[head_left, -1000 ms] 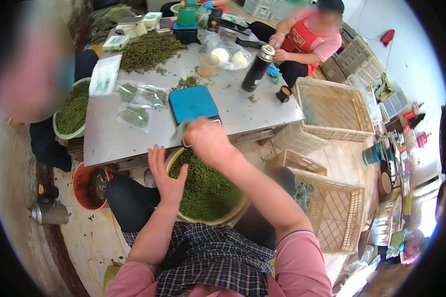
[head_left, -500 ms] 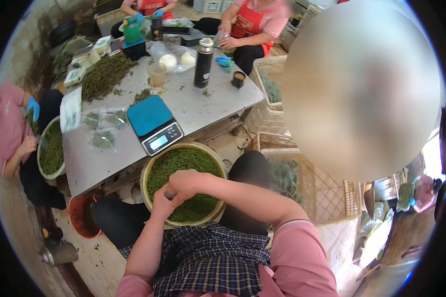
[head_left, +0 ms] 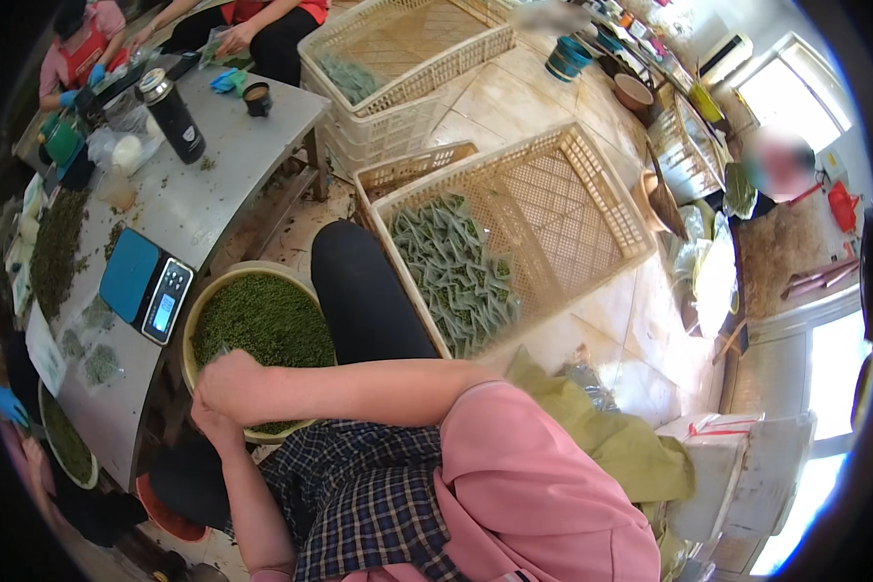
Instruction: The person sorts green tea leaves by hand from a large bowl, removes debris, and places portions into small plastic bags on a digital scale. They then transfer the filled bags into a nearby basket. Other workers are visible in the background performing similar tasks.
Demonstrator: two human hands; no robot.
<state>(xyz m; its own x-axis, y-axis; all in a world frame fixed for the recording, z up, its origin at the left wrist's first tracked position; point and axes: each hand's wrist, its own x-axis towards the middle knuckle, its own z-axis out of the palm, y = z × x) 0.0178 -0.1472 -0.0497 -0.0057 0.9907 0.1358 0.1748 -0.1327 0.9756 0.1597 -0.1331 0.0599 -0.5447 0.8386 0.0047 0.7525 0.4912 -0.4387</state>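
My right hand (head_left: 231, 384) and my left hand (head_left: 211, 419) are closed against each other over the near left part of a round, pale basin (head_left: 192, 361). A small clear glint shows above the right knuckles; my fingers hide what is between them. Small green berries (head_left: 262, 315), much like green peppercorns, fill the basin, which stands between my knees. Just beyond its left rim, on the metal table (head_left: 213, 184), lies a kitchen scale (head_left: 150, 281) with a blue plate and a lit display. Small filled clear bags (head_left: 100, 365) lie beside the scale.
At right, a beige plastic crate (head_left: 567, 218) holds many filled green bags (head_left: 451, 276); more crates (head_left: 383, 121) are stacked behind. A black flask (head_left: 173, 116), a cup (head_left: 257, 99) and a heap of dark green berries (head_left: 60, 242) stand on the table. Co-workers sit beyond and at left.
My view has swung to the right, so the crate of filled bags shows fully. Both hands stay together over the basin, now nearer its left rim.
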